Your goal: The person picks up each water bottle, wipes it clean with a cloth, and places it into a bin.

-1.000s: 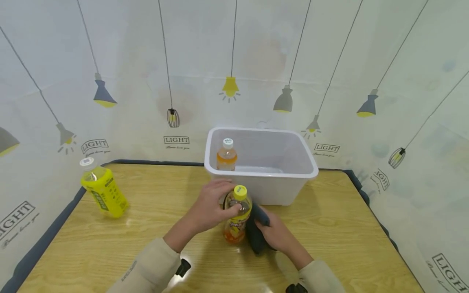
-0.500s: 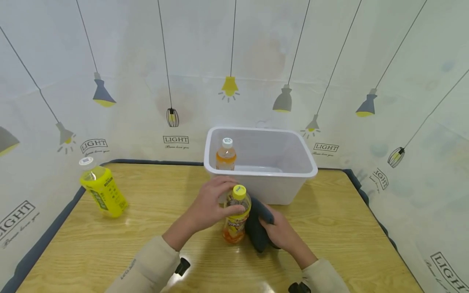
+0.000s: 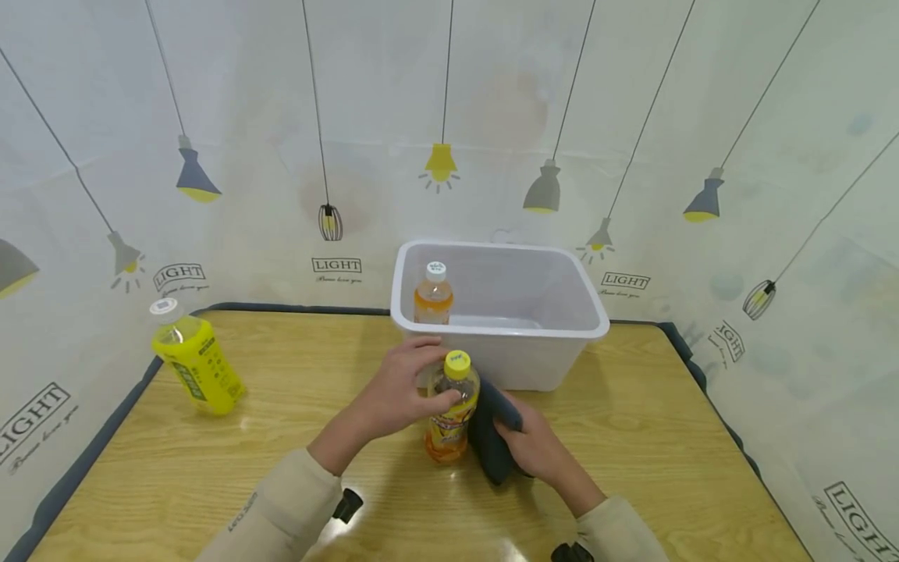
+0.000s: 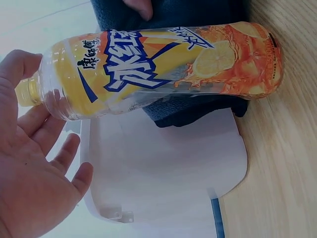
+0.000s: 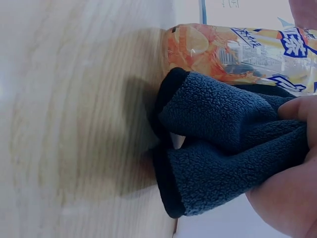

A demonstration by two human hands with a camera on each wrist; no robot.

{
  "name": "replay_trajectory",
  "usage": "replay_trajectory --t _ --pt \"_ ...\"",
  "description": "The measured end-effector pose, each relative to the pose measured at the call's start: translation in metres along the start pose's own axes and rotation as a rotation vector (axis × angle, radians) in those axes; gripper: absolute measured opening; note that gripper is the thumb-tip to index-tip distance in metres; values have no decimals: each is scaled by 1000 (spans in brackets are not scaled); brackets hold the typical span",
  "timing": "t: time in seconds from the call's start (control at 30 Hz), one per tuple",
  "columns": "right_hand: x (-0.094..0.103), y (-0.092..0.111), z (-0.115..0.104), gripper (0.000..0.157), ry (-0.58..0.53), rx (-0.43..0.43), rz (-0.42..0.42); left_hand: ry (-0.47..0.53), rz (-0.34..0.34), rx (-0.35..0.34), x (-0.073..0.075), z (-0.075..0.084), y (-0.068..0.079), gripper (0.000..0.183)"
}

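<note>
A bottle with a yellow cap and an orange-and-yellow label [image 3: 449, 429] stands upright on the table. My left hand [image 3: 403, 390] pinches it near the neck between thumb and fingers; in the left wrist view the other fingers of that hand [image 4: 34, 163] spread away from the bottle [image 4: 148, 69]. My right hand [image 3: 537, 441] grips a folded dark blue-grey cloth [image 3: 492, 441], which lies against the bottle's right side. The right wrist view shows the fuzzy cloth [image 5: 223, 144] bunched under the thumb, its black-edged folds hanging close to the table.
Behind the hands stands a white plastic tub [image 3: 562, 355] with an orange-labelled, white-capped bottle [image 3: 433, 300] inside at the left. A yellow-green bottle [image 3: 200, 367] is at the table's left side. A lamp-print curtain [image 3: 379, 156] surrounds the wooden table [image 3: 667, 437].
The cloth and right hand have shifted slightly along the bottle's right side. The bottle looks turned a little, its label facing differently. The left hand keeps its place at the neck.
</note>
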State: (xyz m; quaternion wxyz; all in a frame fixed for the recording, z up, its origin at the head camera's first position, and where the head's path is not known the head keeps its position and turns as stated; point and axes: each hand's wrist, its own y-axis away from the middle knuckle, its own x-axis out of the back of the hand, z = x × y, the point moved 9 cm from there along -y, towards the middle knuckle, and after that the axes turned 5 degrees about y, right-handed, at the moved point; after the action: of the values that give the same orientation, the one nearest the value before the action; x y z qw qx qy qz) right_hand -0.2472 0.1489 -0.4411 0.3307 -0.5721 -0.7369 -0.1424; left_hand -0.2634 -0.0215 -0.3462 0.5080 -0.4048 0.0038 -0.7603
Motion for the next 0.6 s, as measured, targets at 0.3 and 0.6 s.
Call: replay_trajectory --t 0.3,0.6 --pt "-23 4 3 36 -62 -32 -110 -11 2 -5 1 1 1 46" --pt "-11 5 -3 42 -121 -91 -79 -8 16 -25 2 6 3 46"
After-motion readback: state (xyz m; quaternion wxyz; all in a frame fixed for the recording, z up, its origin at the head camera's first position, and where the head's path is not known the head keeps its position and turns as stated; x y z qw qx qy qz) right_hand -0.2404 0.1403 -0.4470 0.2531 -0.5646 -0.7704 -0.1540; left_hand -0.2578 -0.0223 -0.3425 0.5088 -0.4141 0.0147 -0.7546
